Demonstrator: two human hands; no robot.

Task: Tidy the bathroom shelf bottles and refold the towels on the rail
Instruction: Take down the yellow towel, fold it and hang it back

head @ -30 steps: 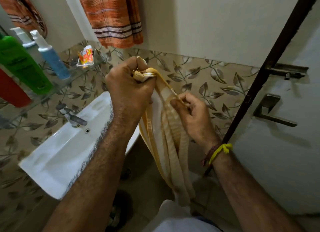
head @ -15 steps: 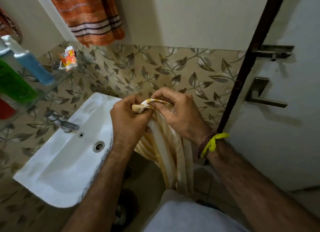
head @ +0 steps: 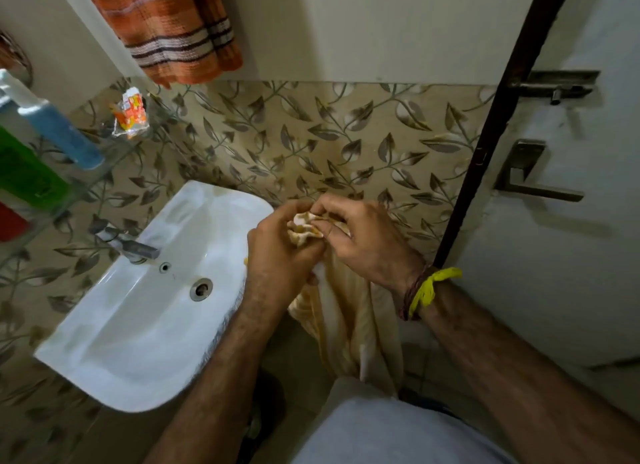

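Towel [head: 349, 321] bunched between left hand [head: 277, 252] and right hand [head: 367, 242]

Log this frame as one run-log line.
step: refolding towel | left hand: grips towel top | right hand: pinches same bunched end | towel hangs beside sink | shelf bottles: untouched

A white sink [head: 138, 325] sits at about 8 o'clock, with a metal tap [head: 133, 245] on its left edge and a round drain [head: 201, 289] in the bowl. The wall behind has tan tiles with a leaf pattern [head: 311, 141], and plain cream paint [head: 363, 24] above them. At 3 o'clock is a pale door [head: 561, 263] with a dark frame [head: 491, 145], a metal handle [head: 530, 176] and a bolt [head: 557, 84]. The light is dim.
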